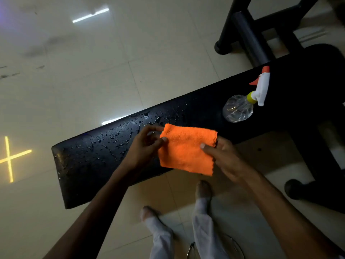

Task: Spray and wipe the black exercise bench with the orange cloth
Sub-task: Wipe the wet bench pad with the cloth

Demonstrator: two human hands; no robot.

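The black exercise bench (97,157) runs from lower left to upper right, its left half beaded with water droplets. Both hands hold the folded orange cloth (186,148) just above the bench's near edge. My left hand (147,144) pinches the cloth's left edge. My right hand (222,156) grips its right edge, thumb on top. A clear spray bottle (240,107) with a white and orange trigger head lies on its side on the bench to the right, apart from both hands.
Glossy beige floor tiles (93,71) surround the bench. A black metal frame (248,32) stands beyond the bench at upper right, and a black frame foot (298,189) sits at right. My bare feet (203,189) and white trousers are below the hands.
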